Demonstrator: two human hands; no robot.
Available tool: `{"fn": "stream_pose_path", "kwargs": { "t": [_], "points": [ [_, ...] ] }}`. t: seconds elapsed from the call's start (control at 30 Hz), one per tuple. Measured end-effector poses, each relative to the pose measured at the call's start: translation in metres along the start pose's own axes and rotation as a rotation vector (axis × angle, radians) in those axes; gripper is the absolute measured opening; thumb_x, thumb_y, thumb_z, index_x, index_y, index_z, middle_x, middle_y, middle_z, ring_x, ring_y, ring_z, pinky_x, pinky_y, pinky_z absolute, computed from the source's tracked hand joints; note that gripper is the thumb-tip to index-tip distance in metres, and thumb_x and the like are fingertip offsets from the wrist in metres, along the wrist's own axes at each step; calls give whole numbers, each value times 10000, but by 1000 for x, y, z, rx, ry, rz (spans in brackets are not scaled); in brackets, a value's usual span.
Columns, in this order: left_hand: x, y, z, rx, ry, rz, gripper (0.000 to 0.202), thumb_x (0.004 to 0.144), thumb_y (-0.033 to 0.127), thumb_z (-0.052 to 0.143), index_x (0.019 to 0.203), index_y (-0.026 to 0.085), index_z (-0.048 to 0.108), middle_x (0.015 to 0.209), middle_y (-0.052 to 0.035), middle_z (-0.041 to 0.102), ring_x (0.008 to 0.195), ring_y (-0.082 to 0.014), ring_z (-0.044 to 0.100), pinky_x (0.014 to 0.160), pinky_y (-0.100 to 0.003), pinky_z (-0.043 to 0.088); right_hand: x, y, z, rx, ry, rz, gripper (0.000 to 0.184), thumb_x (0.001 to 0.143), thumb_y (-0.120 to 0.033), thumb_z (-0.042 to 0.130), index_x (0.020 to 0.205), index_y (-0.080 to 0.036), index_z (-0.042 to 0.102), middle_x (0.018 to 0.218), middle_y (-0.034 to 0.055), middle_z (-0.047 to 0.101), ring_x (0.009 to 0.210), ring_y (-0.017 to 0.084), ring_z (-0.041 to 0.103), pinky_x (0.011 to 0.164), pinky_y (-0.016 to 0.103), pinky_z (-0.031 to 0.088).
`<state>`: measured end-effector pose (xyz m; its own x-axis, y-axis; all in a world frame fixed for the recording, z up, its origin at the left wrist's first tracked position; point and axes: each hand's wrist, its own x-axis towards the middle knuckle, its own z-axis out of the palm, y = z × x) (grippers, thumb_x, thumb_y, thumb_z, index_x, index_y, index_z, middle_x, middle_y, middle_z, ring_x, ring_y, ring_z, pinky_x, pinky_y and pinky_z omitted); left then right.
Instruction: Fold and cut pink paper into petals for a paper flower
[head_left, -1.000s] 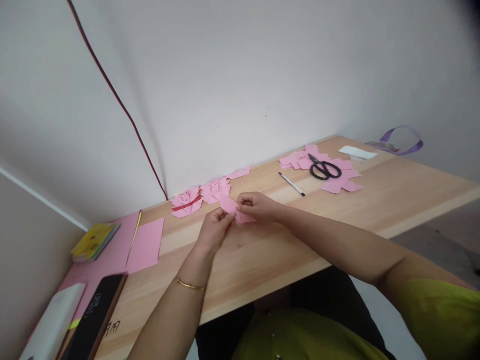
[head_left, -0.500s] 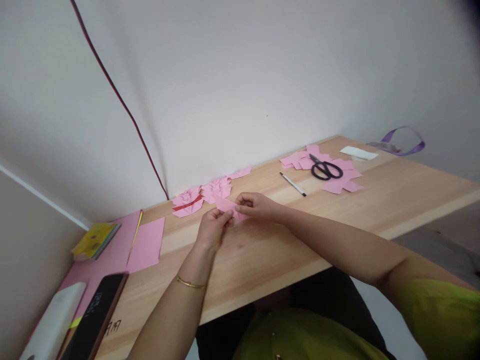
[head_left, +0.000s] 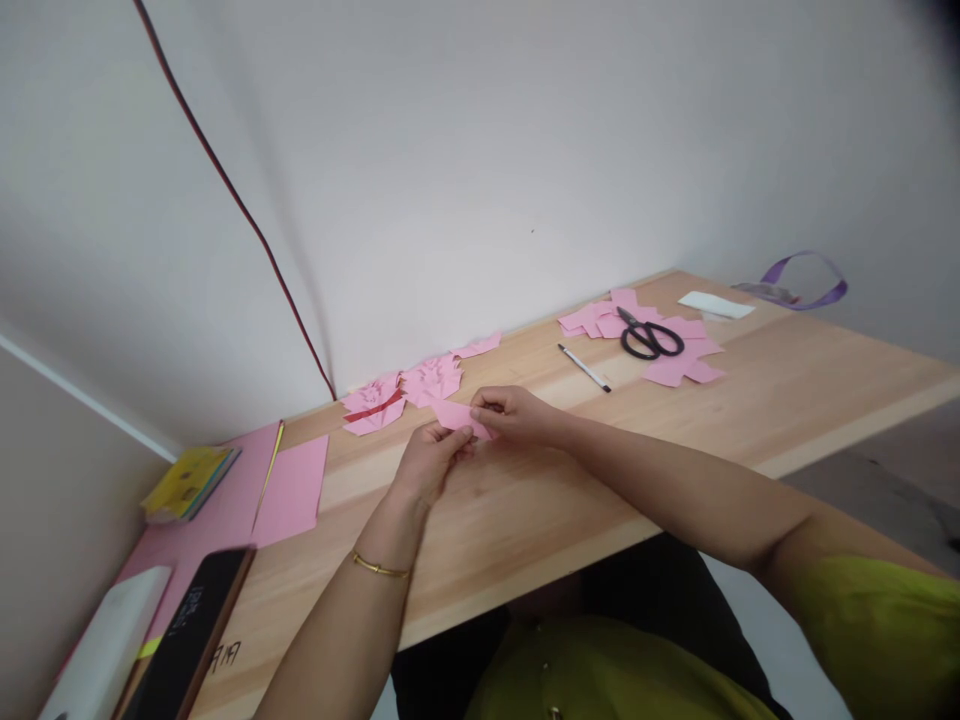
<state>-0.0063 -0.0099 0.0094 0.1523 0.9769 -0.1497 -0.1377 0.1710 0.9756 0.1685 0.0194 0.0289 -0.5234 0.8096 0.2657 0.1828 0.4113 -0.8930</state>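
Note:
A small piece of pink paper (head_left: 454, 413) is held between my two hands above the middle of the table. My left hand (head_left: 433, 455) pinches its lower edge, thumb on top. From the other side, my right hand (head_left: 514, 415) grips the paper with thumb and curled fingers. Part of the sheet is hidden behind the fingers. Just beyond my hands, pink paper flowers (head_left: 433, 380) lie against the wall, and a red strip (head_left: 375, 408) rests across the left one.
Black-handled scissors (head_left: 651, 340) lie on pink paper cutouts (head_left: 686, 365) at the right. Nearer stands a white pen (head_left: 583, 368) lying flat. On the left are pink sheets (head_left: 291, 490), a yellow packet (head_left: 187, 483), a black box (head_left: 196, 630) and a white object (head_left: 112, 640).
My left thumb has shifted slightly right along the paper, and the paper's angle has changed a little. Both hands keep their hold; the things on the table stay put.

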Motion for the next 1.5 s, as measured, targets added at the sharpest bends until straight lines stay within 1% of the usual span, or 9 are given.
{"fn": "stream_pose_path", "kwargs": {
  "t": [0.2,0.37,0.5,0.6,0.77,0.9,1.03,1.27,1.5],
  "points": [
    [4,1,-1,-24,177,108,223,609,290,756,691,110,652,600,-10,608,515,-74,497,533,-209,373,4,3,-3,157,37,71,304,778,-450,548,759,-147,549,705,-5,534,652,103,474,624,228,365],
    [1,3,7,-28,231,171,241,613,315,745,716,114,660,612,-7,609,543,-86,515,576,-224,396,1,-1,-3,112,-7,214,337,709,-481,611,748,-147,585,671,-12,545,629,103,470,592,219,336],
    [-4,7,10,172,262,208,246,629,340,729,705,114,669,573,-4,596,546,-102,514,560,-227,378,0,-4,-4,76,-12,207,316,692,-456,615,700,-142,577,661,-11,540,629,101,458,573,213,309],
    [-6,9,9,347,281,219,252,651,359,711,691,115,668,569,-1,592,537,-103,501,541,-224,355,-1,-3,-4,26,-21,179,292,688,-425,603,642,-149,521,611,-36,459,590,83,392,538,210,259],
    [-6,11,6,530,276,263,241,681,364,681,716,126,689,604,-10,619,564,-123,515,546,-226,351,-2,-1,-3,-59,-64,170,300,712,-398,557,585,-162,422,573,-50,325,548,70,299,507,220,193],
    [-8,15,6,592,266,323,224,680,336,687,791,144,724,665,-27,653,608,-144,538,571,-231,356,-2,0,-5,-93,-74,156,278,713,-411,562,633,-158,478,596,-40,384,568,79,341,518,214,230],
    [-9,17,7,532,281,328,194,653,315,715,752,150,730,626,-25,642,573,-142,519,548,-229,338,-1,1,-8,-126,-76,103,266,720,-404,557,649,-154,501,609,-32,407,593,88,369,531,211,255],
    [-8,13,7,631,228,353,187,699,304,672,828,186,739,718,-36,681,631,-162,558,579,-237,378,-2,0,-2,-91,-91,172,138,699,-288,519,663,-154,508,612,-33,425,581,84,388,511,201,262],
    [-8,11,6,558,203,278,211,675,330,693,784,153,728,681,-35,673,620,-156,563,575,-237,388,-3,-1,2,-82,-89,190,98,671,-253,492,658,-158,506,595,-38,443,559,82,391,492,199,267]
  ]
}}
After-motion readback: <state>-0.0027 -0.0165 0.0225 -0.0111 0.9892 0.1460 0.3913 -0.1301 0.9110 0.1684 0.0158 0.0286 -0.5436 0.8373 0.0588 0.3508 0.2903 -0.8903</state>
